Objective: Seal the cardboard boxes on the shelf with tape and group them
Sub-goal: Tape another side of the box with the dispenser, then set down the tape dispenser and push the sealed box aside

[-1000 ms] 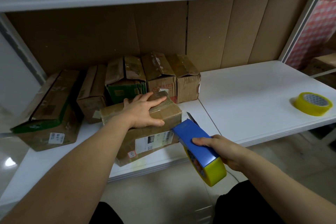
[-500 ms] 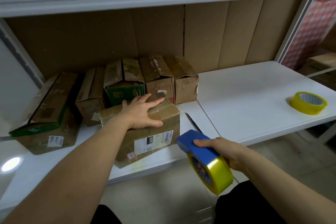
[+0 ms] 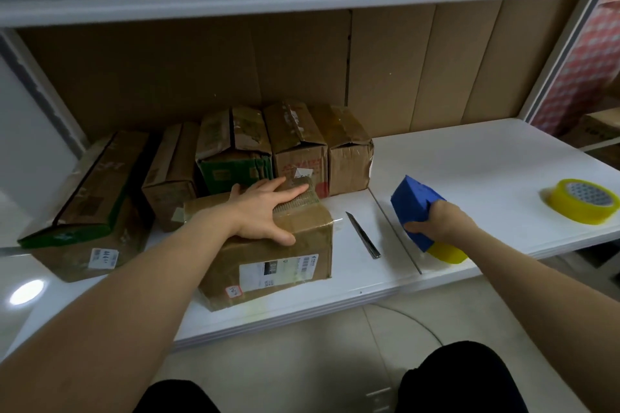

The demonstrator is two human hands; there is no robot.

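Front box [image 3: 268, 245] at centre frame, on the white shelf [image 3: 469, 157] near its front edge; white shipping label with barcode on the near face, print too small to read; small white sticker at the lower left corner of that face with red handwritten marks, not legible. Box long axis runs roughly left to right, slightly skewed, its right end angled toward the back. Left hand [image 3: 265, 211] lies flat on the box top, palm down, fingers spread and extended toward the right, thumb over the front top edge; pressing, not gripping. Right hand [image 3: 436, 221] right of centre, clenched around the blue tape dispenser [image 3: 414, 204]; its yellow tape roll [image 3: 448, 253] shows below the hand, touching the shelf surface; dispenser's blue body points up and left, toward the back. Knife [image 3: 364, 235] lies flat on the shelf between box and dispenser, blade tip pointing away toward the rear, touching neither. Row of boxes [image 3: 288, 144] stands behind at upper centre, close together; one with a green panel, one with red print, unreadable. Larger box [image 3: 84, 204] at left, tilted, green edge, small white label with dark marks. Spare yellow tape roll [image 3: 583, 200] lies flat at far right of the shelf, well apart from the hands
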